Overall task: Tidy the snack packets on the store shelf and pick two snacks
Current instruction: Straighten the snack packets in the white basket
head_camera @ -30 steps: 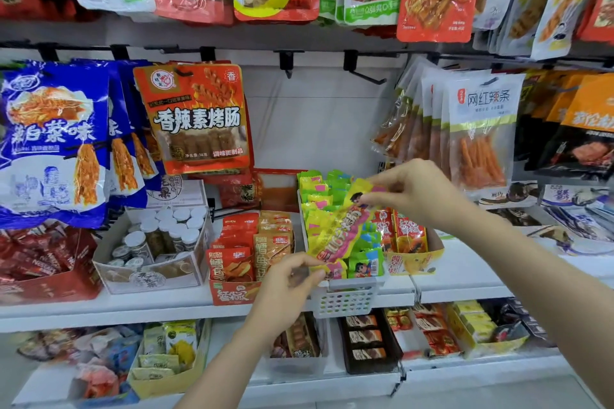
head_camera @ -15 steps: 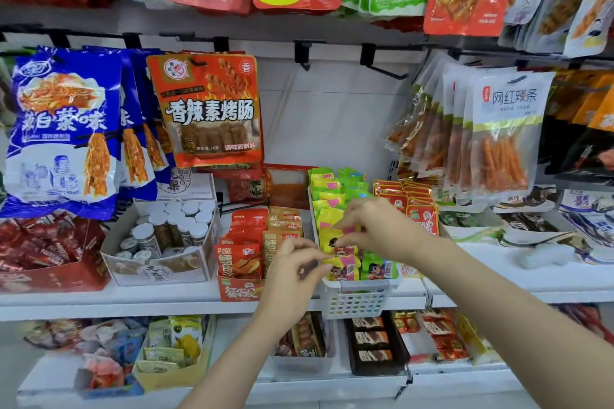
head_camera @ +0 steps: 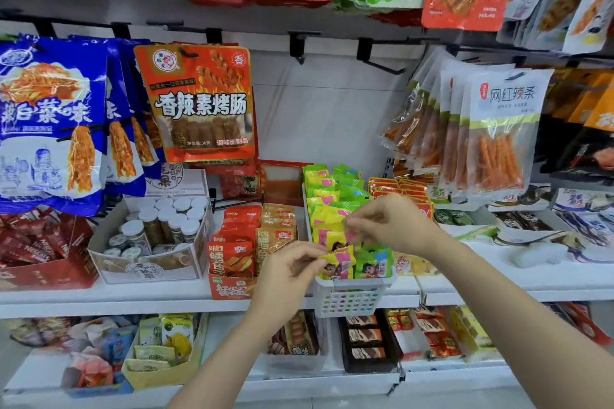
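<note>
A white perforated basket (head_camera: 352, 300) on the middle shelf holds rows of small yellow-pink and green snack packets. My left hand (head_camera: 285, 271) pinches the left edge of the front yellow-pink packet (head_camera: 339, 261) at the basket's near end. My right hand (head_camera: 390, 222) hovers just above and behind it, fingers curled and pinching the top of a yellow-pink packet in the row. The green packets (head_camera: 373, 264) stand upright beside it on the right.
An orange carton of fish-snack packets (head_camera: 232, 289) sits left of the basket, a white box of jars (head_camera: 149, 266) further left. Red packets (head_camera: 403, 191) fill a box to the right. Large bags hang above on hooks (head_camera: 378, 60). The lower shelf holds more snack trays.
The long strip of yellow-pink packets that my right hand held up has been lowered into the basket. Both hands have come closer together at the basket's front.
</note>
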{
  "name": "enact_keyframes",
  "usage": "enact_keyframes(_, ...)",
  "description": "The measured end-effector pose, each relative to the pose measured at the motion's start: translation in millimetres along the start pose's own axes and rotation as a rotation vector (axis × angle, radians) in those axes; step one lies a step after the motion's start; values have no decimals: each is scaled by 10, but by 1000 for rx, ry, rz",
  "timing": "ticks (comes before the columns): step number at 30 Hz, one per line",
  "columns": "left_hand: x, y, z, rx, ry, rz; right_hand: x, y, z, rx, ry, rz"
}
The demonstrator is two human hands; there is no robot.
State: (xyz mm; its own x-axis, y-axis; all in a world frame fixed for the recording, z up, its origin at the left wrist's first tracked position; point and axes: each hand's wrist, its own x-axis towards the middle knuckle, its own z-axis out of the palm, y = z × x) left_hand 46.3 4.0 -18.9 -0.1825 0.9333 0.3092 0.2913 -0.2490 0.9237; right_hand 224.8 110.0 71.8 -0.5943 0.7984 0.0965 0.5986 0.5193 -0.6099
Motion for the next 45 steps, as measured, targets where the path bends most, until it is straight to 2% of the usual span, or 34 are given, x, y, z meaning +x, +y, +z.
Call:
enact_keyframes(2, 16, -17, 16, -26, -3, -68, -8, 62, -47, -128, 187, -40)
enact_keyframes(3, 24, -24, 22, -33, 1, -84, -12, 72, -34, -181, 201, -59)
enact_keyframes(7, 25, 4, 37, -81, 17, -83, -17, 111, 72, -218, 94, -59)
enact_keyframes(13, 79, 42, 22, 2, -40, -102, 2, 203, 159, -201, 104, -87)
enact_keyframes(19, 121, 63, 41, -1, -13, -140, -33, 171, 150, -430, 105, -197)
enact_keyframes(21, 113, 52, 38, 7, -15, -155, -58, 110, 68, -278, 233, -204)
enact_keyframes(23, 107, 49, 26, 5, -23, -170, -43, -7, -100, 49, 387, -131)
enact_keyframes(25, 105, 73, 22, -28, -25, -186, -29, -155, -286, 373, 448, -42)
enact_keyframes(26, 106, 112, 25, -71, -13, -208, -27, -215, -366, 427, 481, -36)
enact_keyframes(28, 132, 219, 25, -195, 47, -263, -23, -325, -496, 418, 562, -65)
enact_keyframes(30, 180, 333, -5, -299, 73, -247, -3, -438, -591, 455, 609, -95)
enact_keyframes(33, 222, 461, -36, -311, -3, -137, 94, -560, -650, 559, 607, -76)
enact_keyframes(36, 201, 500, -38, -340, -35, -65, 207, -579, -613, 562, 609, -11)
enact_keyframes(38, 186, 532, -46, -460, -32, -89, 264, -554, -577, 544, 616, 28)
enact_keyframes(42, 143, 491, -108, -524, 18, -168, 319, -494, -490, 583, 601, 86)
enact_keyframes(44, 137, 500, -152, -719, -58, -261, 317, -488, -447, 682, 559, 73)
enact_keyframes(45, 134, 520, -181, -876, -122, -362, 308, -490, -429, 751, 520, 52)
